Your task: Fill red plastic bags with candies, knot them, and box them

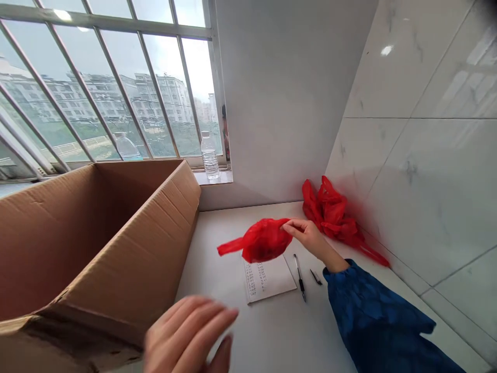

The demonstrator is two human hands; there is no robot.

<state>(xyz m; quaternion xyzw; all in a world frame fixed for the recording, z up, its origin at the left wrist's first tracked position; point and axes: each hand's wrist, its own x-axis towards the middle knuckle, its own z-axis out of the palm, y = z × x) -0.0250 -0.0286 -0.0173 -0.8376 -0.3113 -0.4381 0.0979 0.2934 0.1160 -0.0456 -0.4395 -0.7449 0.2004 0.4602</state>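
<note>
Prob. handling step: pinching red bag (264,241) at 2 o'clock w/ R hand (309,238), L hand (186,334) released; next needing firm grip.

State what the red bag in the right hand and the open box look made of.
Red bag: probably thin plastic film, slightly glossy, going by its crinkled, seemingly translucent folds.
Open box: matt brown cardboard, likely corrugated, judging by the creased, faintly ridged side.

Window (128,88) daylight, tile (450,171) glare — left hand (188,334) blurred
</note>
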